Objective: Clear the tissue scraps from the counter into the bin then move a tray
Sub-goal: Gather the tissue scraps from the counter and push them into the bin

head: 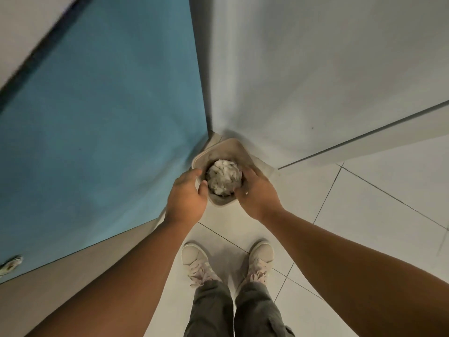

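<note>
A beige bin (220, 145) stands on the floor in the corner between the blue counter (97, 117) and a white wall. A wad of white tissue scraps (224, 177) lies in its dark opening. My left hand (187, 194) hovers over the bin's left rim, fingers loosely curved toward the wad. My right hand (255, 194) hovers over the right rim, mirroring it. Both hands flank the tissue; neither plainly grips it. No tray is in view.
White floor tiles (364, 215) spread to the right. My two feet in pale shoes (260, 259) stand just behind the bin. A small greenish object (9, 265) lies at the counter's near left edge. A white panel (340, 69) rises behind the bin.
</note>
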`<state>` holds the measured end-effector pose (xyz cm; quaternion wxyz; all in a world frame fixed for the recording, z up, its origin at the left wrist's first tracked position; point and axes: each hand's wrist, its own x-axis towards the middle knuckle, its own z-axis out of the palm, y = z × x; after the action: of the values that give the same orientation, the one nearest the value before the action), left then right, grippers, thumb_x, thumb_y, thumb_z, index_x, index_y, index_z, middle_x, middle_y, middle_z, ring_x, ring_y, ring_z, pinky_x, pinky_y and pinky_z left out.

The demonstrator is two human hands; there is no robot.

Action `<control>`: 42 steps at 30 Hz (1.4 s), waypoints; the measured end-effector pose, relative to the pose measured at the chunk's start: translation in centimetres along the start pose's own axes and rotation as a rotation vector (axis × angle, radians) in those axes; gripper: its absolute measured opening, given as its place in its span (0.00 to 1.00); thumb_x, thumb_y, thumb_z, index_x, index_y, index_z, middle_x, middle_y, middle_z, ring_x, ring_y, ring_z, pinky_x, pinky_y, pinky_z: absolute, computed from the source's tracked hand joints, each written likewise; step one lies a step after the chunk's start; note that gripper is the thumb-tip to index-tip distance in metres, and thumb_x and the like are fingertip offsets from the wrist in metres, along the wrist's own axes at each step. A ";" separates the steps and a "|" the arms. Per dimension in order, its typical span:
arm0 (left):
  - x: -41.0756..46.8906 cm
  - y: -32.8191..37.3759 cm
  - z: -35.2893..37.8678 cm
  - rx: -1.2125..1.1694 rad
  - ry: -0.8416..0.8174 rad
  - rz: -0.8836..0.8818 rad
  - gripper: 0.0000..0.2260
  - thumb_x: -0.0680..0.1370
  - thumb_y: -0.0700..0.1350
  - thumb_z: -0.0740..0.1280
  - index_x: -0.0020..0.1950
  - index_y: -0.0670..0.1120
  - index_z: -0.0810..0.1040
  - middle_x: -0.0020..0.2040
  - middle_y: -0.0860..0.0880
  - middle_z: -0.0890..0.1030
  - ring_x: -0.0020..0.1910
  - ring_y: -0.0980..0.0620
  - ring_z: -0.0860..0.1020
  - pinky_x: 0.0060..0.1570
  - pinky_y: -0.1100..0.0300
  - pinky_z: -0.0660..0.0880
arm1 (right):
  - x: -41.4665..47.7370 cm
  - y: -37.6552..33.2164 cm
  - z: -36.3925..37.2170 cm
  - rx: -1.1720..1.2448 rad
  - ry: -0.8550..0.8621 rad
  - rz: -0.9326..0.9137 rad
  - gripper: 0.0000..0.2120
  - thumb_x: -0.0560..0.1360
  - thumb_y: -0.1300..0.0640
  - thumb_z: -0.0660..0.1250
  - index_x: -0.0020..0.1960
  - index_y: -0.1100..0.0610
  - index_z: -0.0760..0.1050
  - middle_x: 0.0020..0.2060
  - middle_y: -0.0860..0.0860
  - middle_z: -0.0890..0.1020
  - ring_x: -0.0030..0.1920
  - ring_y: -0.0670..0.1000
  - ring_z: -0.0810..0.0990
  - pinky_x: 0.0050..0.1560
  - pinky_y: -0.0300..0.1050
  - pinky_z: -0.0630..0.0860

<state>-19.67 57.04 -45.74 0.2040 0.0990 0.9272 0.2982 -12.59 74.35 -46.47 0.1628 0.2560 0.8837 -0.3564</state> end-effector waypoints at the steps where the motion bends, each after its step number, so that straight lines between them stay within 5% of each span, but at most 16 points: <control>1: -0.7 1.2 -1.0 -0.008 0.017 0.005 0.16 0.80 0.45 0.67 0.66 0.43 0.77 0.62 0.44 0.80 0.62 0.44 0.77 0.58 0.59 0.69 | -0.8 -0.7 -1.5 0.006 0.014 -0.026 0.28 0.73 0.48 0.63 0.73 0.46 0.63 0.71 0.50 0.68 0.65 0.56 0.72 0.60 0.54 0.76; 15: -9.1 22.0 -21.6 -0.060 0.257 0.194 0.17 0.81 0.49 0.63 0.70 0.50 0.73 0.68 0.53 0.75 0.68 0.54 0.69 0.66 0.62 0.65 | -12.5 -16.4 -24.2 0.081 0.289 -0.382 0.23 0.78 0.48 0.64 0.72 0.51 0.68 0.75 0.50 0.65 0.74 0.51 0.63 0.72 0.49 0.65; 23: -15.6 27.2 -30.8 -0.205 0.483 0.214 0.17 0.81 0.49 0.63 0.70 0.51 0.71 0.66 0.55 0.75 0.65 0.60 0.70 0.64 0.62 0.66 | -17.7 -24.5 -30.9 0.191 0.299 -0.599 0.23 0.78 0.48 0.63 0.72 0.51 0.69 0.74 0.50 0.67 0.74 0.48 0.63 0.73 0.45 0.62; 33: -19.4 23.4 -39.5 -0.087 0.669 0.156 0.16 0.82 0.47 0.64 0.70 0.49 0.73 0.67 0.53 0.76 0.67 0.53 0.71 0.64 0.62 0.65 | -20.1 -34.3 -29.5 0.146 0.146 -0.863 0.21 0.79 0.53 0.65 0.71 0.52 0.70 0.73 0.49 0.68 0.74 0.47 0.62 0.71 0.39 0.59; 42: -16.9 15.4 -45.9 -0.003 0.635 0.076 0.17 0.80 0.45 0.67 0.68 0.48 0.74 0.66 0.50 0.77 0.66 0.49 0.72 0.64 0.62 0.65 | -16.5 -42.0 -25.2 0.001 0.087 -0.830 0.21 0.80 0.52 0.62 0.72 0.53 0.68 0.72 0.49 0.69 0.72 0.48 0.66 0.71 0.37 0.59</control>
<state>-23.62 40.71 2.72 -0.1067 0.0353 0.9397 0.3229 -25.68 60.89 1.70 -0.0323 -0.1068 0.9178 -0.3810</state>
